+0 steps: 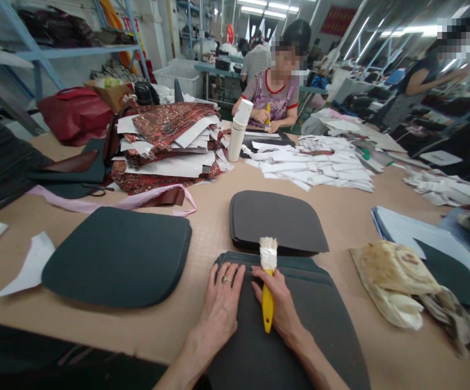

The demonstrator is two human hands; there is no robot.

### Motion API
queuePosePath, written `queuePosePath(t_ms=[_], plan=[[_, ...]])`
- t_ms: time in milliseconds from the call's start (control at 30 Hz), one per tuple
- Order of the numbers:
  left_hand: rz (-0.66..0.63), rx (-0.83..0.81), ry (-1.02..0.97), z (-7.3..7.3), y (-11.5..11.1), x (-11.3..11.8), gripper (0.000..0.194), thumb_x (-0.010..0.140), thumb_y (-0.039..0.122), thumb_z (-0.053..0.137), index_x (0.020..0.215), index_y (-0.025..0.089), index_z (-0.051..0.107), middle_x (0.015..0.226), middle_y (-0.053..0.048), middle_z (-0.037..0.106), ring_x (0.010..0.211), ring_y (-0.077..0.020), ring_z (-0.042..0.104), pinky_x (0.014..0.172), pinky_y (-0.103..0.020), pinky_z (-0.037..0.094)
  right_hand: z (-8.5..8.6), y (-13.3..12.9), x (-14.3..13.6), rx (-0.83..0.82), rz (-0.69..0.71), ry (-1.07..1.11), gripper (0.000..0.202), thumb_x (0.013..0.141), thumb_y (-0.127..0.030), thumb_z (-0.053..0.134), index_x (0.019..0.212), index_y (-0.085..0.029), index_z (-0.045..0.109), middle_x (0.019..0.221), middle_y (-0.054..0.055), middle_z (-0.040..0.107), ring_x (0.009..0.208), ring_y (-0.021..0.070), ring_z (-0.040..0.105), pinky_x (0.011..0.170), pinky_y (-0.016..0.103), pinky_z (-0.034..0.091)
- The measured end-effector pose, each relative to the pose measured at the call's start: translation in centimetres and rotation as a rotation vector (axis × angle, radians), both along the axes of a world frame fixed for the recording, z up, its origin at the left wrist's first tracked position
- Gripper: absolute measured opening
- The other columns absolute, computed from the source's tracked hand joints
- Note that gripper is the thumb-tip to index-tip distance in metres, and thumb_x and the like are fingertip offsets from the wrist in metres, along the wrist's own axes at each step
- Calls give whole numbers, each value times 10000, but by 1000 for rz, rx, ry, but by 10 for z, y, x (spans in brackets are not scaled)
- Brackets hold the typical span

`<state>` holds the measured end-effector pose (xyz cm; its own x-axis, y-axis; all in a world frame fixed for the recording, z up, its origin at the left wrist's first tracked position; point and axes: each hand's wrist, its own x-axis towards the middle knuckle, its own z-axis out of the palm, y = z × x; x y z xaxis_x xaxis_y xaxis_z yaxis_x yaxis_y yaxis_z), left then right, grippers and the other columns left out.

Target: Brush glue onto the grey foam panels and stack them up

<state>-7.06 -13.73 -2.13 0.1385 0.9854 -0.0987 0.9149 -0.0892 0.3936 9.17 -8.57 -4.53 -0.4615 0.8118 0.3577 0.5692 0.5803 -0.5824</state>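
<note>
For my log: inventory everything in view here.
Near panels: several, dark grey, front.
Brush: one, yellow handle, front centre.
Far panels: one stack, grey, centre.
Green panels: one stack, dark green, left.
Scrap: one, white, far left.
Patterned pieces: one pile, red, back left.
Bag: one, red, back left.
Bottle: one, white, back centre.
Strips: many, white, right of bottle.
Cloth: one, stained cream, right.
Co-worker: one nearest, purple apron, back.
Further back: blurred, uncountable.
Left hand: one, on near panels.
Right hand: one, holding brush.

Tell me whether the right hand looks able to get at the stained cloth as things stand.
Probably yes: nothing tall stands between the right hand and the stained cloth, only flat dark pieces and tabletop. The hand holds the yellow-handled brush, though, which might hamper a grasp.
</note>
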Motion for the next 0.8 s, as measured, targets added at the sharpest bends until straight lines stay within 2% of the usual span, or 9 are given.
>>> queuePosePath(t_ms=[233,333,433,567,667,800], plan=[[2,-37,-11,5,1,-2,932,499,69,491,1398,120,249,1408,-116,378,1300,-291,291,1112,-501,148,-11,-1,3,74,51,-34,284,841,-120,517,1106,-221,530,1096,82,627,1013,211,537,834,381,497],[-2,-38,-22,3,3,-2,890,513,100,498,1380,125,297,1401,-109,392,1294,-292,295,1110,-493,149,-15,0,4,112,57,-43,279,840,-121,522,1096,-228,539,1099,75,633,1012,210,547,834,386,499],[-4,-41,-13,2,3,-2,819,535,132,506,1343,127,369,1391,-108,408,1288,-297,300,1109,-491,140,-15,0,4,123,87,-78,298,858,-114,484,1124,-233,545,1144,79,620,1058,209,540,853,386,501],[7,-60,43,3,4,3,800,557,130,499,1346,109,364,1404,-117,394,1300,-297,287,1108,-494,122,-10,0,11,99,162,-150,329,871,-110,443,1158,-229,552,1203,77,599,1122,203,520,886,372,500],[9,-105,88,6,4,6,839,534,101,495,1358,97,341,1425,-120,368,1317,-292,269,1107,-492,115,-9,1,36,117,73,-147,299,859,-149,481,1138,-210,571,1162,89,622,1080,207,560,888,372,507],[20,-144,111,11,6,9,875,506,63,484,1366,104,327,1439,-118,350,1327,-282,263,1093,-508,137,-18,1,102,133,-183,-133,279,867,-222,474,1121,-177,582,1120,116,616,1020,213,604,846,351,529]])
